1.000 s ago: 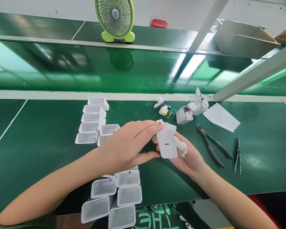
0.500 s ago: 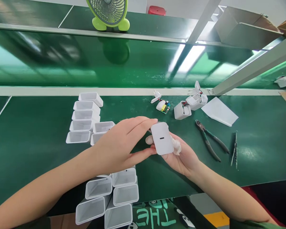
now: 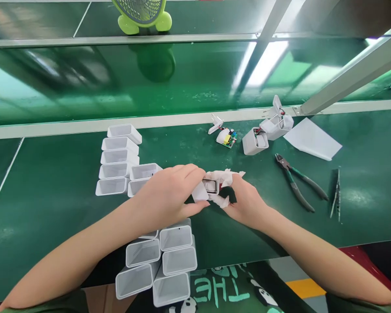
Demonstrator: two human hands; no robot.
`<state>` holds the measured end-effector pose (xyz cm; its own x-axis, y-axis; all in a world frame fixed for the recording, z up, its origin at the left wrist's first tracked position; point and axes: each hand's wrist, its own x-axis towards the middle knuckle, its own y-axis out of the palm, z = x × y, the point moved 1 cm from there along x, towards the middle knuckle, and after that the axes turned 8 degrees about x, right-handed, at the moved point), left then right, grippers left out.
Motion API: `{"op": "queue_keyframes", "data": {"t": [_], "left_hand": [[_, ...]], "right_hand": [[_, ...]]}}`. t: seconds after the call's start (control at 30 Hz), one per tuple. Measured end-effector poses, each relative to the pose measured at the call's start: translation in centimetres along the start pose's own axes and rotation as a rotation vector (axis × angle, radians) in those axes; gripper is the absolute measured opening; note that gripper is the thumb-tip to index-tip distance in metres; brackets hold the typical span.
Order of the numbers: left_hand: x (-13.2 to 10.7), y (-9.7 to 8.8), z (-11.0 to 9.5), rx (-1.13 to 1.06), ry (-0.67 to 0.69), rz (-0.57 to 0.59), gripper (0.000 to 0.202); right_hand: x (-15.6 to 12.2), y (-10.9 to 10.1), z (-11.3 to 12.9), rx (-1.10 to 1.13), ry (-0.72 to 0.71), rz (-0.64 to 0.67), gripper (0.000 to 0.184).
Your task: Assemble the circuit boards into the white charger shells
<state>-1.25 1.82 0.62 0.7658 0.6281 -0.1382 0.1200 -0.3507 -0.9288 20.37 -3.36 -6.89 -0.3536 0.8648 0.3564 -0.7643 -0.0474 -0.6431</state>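
My left hand [image 3: 169, 193] grips a small white charger housing [image 3: 204, 190] from the left, fingers curled over its top. My right hand [image 3: 246, 200] meets it from the right, pinching a crumpled white cloth [image 3: 224, 177] against the housing's open end, where a dark edge shows. Both hands hover just above the green table at its middle. Behind my left hand, empty white housings [image 3: 117, 165] lie in a stacked row. More empty housings [image 3: 163, 261] are piled at the near edge under my left forearm.
Green-handled pliers [image 3: 296, 182] and tweezers [image 3: 336, 193] lie to the right. A folded white sheet [image 3: 313, 139], opened housings with wires [image 3: 263, 134] and a small circuit board [image 3: 226, 138] sit further back. A shiny green conveyor belt [image 3: 117, 82] runs behind, with a green fan [image 3: 141, 15] beyond.
The housing has been tipped from face-up to lying low with its open end toward my right hand. Both hands dropped closer to the table, and the cloth now covers its end.
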Motion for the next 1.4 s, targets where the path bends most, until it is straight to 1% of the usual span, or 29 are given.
{"op": "queue_keyframes", "data": {"t": [0.03,0.1,0.17,0.23,0.33,0.43,0.5,0.53,0.6,0.63,0.7,0.73,0.77,0.8,0.87,0.93,1.0,1.1,1.2,1.27,1.4], "left_hand": [[-0.1,-0.1,0.0,-0.001,-0.015,0.016,0.031],[-0.2,-0.4,0.2,-0.031,-0.035,0.043,0.031],[-0.4,-0.7,0.5,-0.075,-0.052,0.062,0.034],[-0.4,-0.9,0.7,-0.116,-0.064,0.079,0.036],[-0.4,-0.9,0.9,-0.171,-0.078,0.106,0.035],[-0.4,-0.8,1.0,-0.200,-0.085,0.102,0.034],[-0.3,-0.8,1.0,-0.202,-0.085,0.097,0.033],[-0.3,-0.8,1.0,-0.201,-0.086,0.096,0.033],[-0.2,-0.8,0.9,-0.203,-0.091,0.084,0.033],[-0.1,-0.8,0.8,-0.204,-0.094,0.075,0.032],[-0.1,-0.8,0.7,-0.210,-0.103,0.068,0.030],[-0.1,-0.8,0.6,-0.215,-0.108,0.070,0.029],[-0.1,-0.9,0.5,-0.219,-0.115,0.077,0.028],[-0.1,-0.9,0.4,-0.224,-0.121,0.085,0.028],[-0.1,-0.9,0.3,-0.237,-0.132,0.091,0.029],[-0.1,-0.9,0.3,-0.245,-0.132,0.089,0.030],[0.0,-0.8,0.4,-0.241,-0.125,0.080,0.030],[0.0,-0.6,0.6,-0.224,-0.120,0.073,0.030],[0.0,-0.4,0.6,-0.222,-0.117,0.065,0.029],[0.0,-0.3,0.6,-0.226,-0.113,0.059,0.028],[-0.1,-0.3,0.6,-0.236,-0.111,0.052,0.027]], "right_hand": [[0.0,0.0,0.0,0.001,0.013,0.003,0.016],[0.1,0.0,-0.1,-0.010,0.011,-0.003,0.014],[0.4,0.0,-0.2,-0.022,-0.049,-0.045,0.013],[0.6,0.0,-0.3,-0.012,-0.143,-0.084,0.013],[0.7,0.1,-0.7,0.004,-0.225,-0.060,0.017],[0.8,0.1,-0.9,0.018,-0.239,-0.037,0.023],[0.9,0.0,-0.8,0.017,-0.235,-0.029,0.024],[0.9,-0.1,-0.7,0.014,-0.233,-0.019,0.021],[1.0,-0.4,-0.5,0.029,-0.212,-0.002,0.009],[1.0,-0.7,-0.4,0.054,-0.195,-0.010,0.011],[1.0,-1.3,-0.2,0.128,-0.154,-0.070,0.038],[1.1,-1.7,-0.1,0.158,-0.134,-0.116,0.046],[1.1,-2.1,0.0,0.172,-0.112,-0.164,0.045],[1.1,-2.4,0.0,0.173,-0.093,-0.202,0.040],[1.3,-3.1,0.0,0.153,-0.054,-0.238,0.027],[1.5,-3.6,0.1,0.129,-0.017,-0.255,0.019],[1.6,-4.0,0.2,0.126,-0.014,-0.265,0.014],[1.7,-4.2,0.3,0.113,-0.078,-0.215,0.020],[1.5,-3.9,0.4,0.028,-0.179,-0.127,0.021],[1.5,-3.5,0.5,-0.015,-0.225,-0.097,0.021],[1.5,-3.0,0.6,-0.037,-0.244,-0.075,0.023]]}}
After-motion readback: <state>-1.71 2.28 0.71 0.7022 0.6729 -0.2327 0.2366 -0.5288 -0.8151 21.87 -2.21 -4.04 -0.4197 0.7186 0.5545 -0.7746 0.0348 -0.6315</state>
